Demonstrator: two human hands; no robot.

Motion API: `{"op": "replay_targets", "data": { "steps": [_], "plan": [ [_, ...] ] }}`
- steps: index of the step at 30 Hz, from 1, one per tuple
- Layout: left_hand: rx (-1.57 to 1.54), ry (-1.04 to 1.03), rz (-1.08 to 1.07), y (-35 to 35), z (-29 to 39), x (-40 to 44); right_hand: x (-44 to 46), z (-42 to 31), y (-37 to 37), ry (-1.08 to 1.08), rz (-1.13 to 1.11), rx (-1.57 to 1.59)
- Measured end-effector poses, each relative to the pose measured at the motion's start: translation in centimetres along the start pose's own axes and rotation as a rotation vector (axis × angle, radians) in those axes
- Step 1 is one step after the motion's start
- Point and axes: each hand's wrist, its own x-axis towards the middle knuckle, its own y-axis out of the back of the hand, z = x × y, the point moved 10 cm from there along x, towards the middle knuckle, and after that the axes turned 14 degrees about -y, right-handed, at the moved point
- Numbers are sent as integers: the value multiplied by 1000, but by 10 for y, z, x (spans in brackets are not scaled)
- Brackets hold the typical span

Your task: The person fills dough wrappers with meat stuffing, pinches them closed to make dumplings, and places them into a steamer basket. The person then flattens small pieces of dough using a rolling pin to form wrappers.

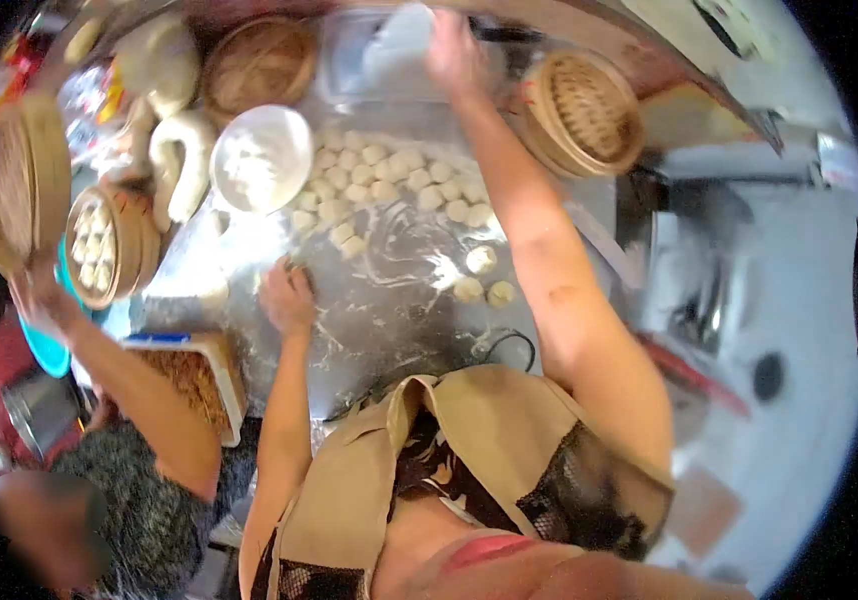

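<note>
White dough (399,168), upper centre, lies portioned, seemingly unfilled; left hand (289,297), fingers curled together; right hand (456,55), finger state indeterminable.

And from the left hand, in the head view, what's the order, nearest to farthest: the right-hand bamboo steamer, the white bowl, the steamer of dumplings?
From the left hand:
1. White bowl, just beyond it.
2. Steamer of dumplings, off to the left.
3. Right-hand bamboo steamer, far side, past the right forearm.
</note>
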Motion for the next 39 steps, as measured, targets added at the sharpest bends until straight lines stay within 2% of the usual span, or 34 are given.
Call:
{"op": "replay_targets", "data": {
  "steps": [2,4,5,7,8,10,11,13,17,19,23,25,26,28,29,31,33,34,35,36,37,38,39],
  "plan": [
    [-12,18,-47,-5,-2,-3,46,15,31,-188,-51,115],
    [1,107,-23,-6,-12,-6,73,36,98,-419,-75,287],
    [0,77,-17,-6,-10,-6,86,49,123,-338,93,224],
    [-10,57,2,-9,-12,-7,84,97,133,-517,-196,545],
    [-20,45,22,-9,-11,-6,76,129,133,-603,-341,592],
    [-20,0,82,-1,-2,-3,52,192,136,-802,-373,679],
    [-16,-37,144,6,3,-3,42,226,138,-808,-362,678],
    [-1,-48,140,6,5,-3,12,294,131,-1131,-345,698],
    [8,-58,138,4,4,-2,9,317,141,-1193,-228,854],
    [26,-61,125,5,6,-2,26,322,144,-1093,-220,551],
    [61,-110,118,6,9,-2,32,344,134,-1072,-250,376],
    [50,-131,141,7,11,-2,50,273,188,-687,-102,-257],
    [38,-151,164,9,13,-2,47,265,193,-684,-104,-259],
    [70,-95,145,8,12,-3,48,198,227,-156,286,-373],
    [107,-50,126,8,10,-3,41,191,227,-154,281,-369],
    [93,-30,94,5,9,-2,22,218,170,-534,-317,-265],
    [49,-48,91,3,3,0,13,212,152,-133,-291,-458],
    [77,-54,88,1,0,0,15,196,167,-190,-138,-371],
    [102,-53,81,-2,-3,-2,14,157,182,-438,-271,-409],
    [84,-45,109,3,-2,-6,6,155,188,-212,4,-362],
    [57,-57,143,6,2,-4,-8,120,202,-133,102,-236],
    [75,-34,139,5,0,-5,-23,107,193,-33,102,-172],
    [87,-20,132,4,-2,-6,-42,89,179,-3,-22,-63]
  ]
}}
